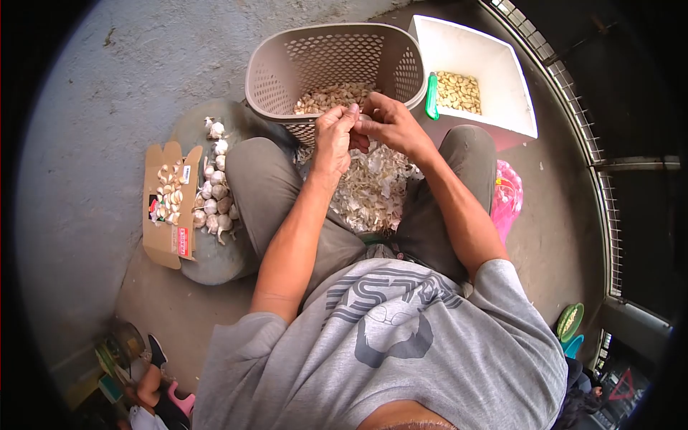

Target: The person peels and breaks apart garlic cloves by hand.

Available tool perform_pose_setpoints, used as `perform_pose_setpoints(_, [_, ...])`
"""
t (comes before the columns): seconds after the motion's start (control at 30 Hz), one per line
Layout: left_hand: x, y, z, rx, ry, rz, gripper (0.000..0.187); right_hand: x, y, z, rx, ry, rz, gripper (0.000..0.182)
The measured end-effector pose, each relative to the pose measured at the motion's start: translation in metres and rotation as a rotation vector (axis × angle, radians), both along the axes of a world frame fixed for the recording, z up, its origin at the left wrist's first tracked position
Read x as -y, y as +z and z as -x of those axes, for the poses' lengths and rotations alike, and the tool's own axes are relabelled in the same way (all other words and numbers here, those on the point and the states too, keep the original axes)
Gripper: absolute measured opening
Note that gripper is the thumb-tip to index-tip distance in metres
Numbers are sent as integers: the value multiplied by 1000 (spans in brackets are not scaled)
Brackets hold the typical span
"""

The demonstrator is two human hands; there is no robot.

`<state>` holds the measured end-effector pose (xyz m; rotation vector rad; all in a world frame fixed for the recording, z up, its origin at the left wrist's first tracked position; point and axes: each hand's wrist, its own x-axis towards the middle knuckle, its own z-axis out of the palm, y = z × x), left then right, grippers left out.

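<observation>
My left hand (335, 137) and my right hand (393, 127) meet above the near rim of a grey-brown perforated plastic basket (337, 46). Their fingertips are pinched together on a small pale garlic clove, mostly hidden by the fingers. Unpeeled garlic cloves (333, 98) lie in the bottom of the basket. Below my hands, between my knees, is a heap of papery garlic skins (369, 190). To the right of the basket stands a white foam box (502, 79) holding peeled cloves (459, 92).
A green-handled cutter (431, 97) rests at the foam box's near left edge. On the left, several garlic bulbs (216, 190) and a cardboard piece (154, 240) with loose cloves (169, 193) lie on a round grey surface (215, 271). A pink bag (507, 193) sits by my right knee. Another person (149, 387) is at lower left.
</observation>
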<state>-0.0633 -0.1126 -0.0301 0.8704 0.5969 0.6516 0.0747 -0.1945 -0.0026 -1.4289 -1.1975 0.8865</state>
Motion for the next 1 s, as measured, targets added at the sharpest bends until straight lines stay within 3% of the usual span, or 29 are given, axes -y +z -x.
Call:
perform_pose_setpoints(0.07, [-4, -5, 2, 106, -19, 90, 26, 1, 8, -2, -294, 45, 29, 22])
perform_pose_setpoints(0.23, [-11, 4, 4, 114, 76, 105, 30, 1, 4, 5, -442, 4, 63, 14])
perform_pose_setpoints(0.33, [-12, 9, 6, 121, 114, 146, 32, 0, 0, -6, -795, 32, 53, 11])
perform_pose_setpoints(0.4, [-14, 3, 8, 110, 88, 91, 36, -1, -4, -12, -850, -2, -5, 15])
perform_pose_setpoints(0.47, [-10, 2, 7, 86, 57, 33, 38, -1, -9, -17, -721, -9, 18, 12])
perform_pose_setpoints(0.57, [0, 10, 2, 30, 79, -37, 38, -7, -12, -1, -151, -77, 59, 25])
perform_pose_setpoints(0.6, [2, 11, 0, 17, 82, -65, 37, -7, -14, 8, -79, -110, -63, 23])
perform_pose_setpoints(0.67, [3, 9, -2, 34, 103, -73, 35, -5, -10, 6, 67, -146, -24, 19])
perform_pose_setpoints(0.97, [8, 3, -3, -11, 99, -258, 16, 0, -2, 3, 484, -253, -105, 19])
perform_pose_setpoints(1.0, [10, 7, -3, -14, 101, -250, 16, 0, -2, 2, 433, -252, -79, 20])
